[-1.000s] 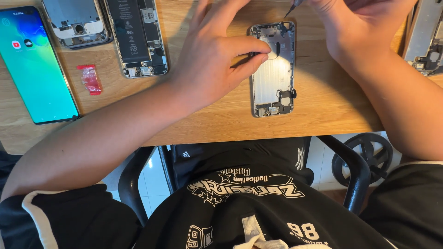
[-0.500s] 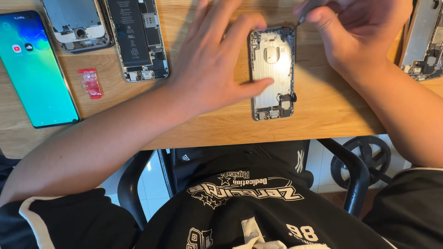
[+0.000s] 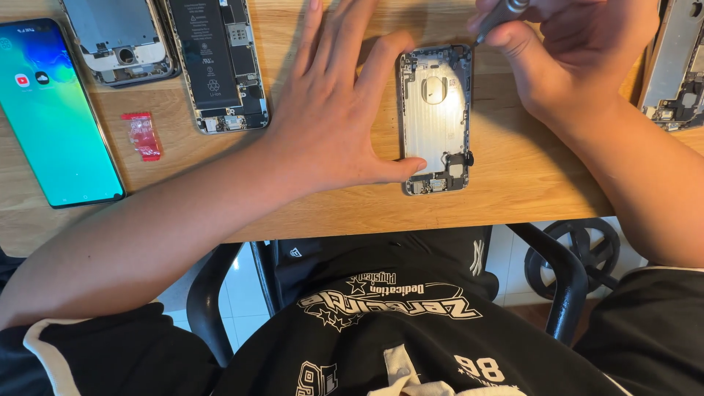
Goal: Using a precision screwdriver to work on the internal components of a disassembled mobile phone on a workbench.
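Lying near the worktop's (image 3: 513, 183) front edge, the phone shell (image 3: 435, 121) runs lengthwise front to back. Left hand (image 3: 330, 121), spread flat, touches its left side; right hand (image 3: 572, 55) grips a screwdriver (image 3: 502, 11) at its far corner.

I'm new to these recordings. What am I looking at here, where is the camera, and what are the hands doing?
No machine here: a head-worn camera looks down at a seated person's own hands over a wooden table. The left hand lies flat, its thumb steadying an opened phone shell. The right hand holds a slim metal tool at the shell's top corner. Further left lie a phone with its battery exposed, another phone housing, a small red packet and a lit smartphone. More phone parts sit at the right edge.
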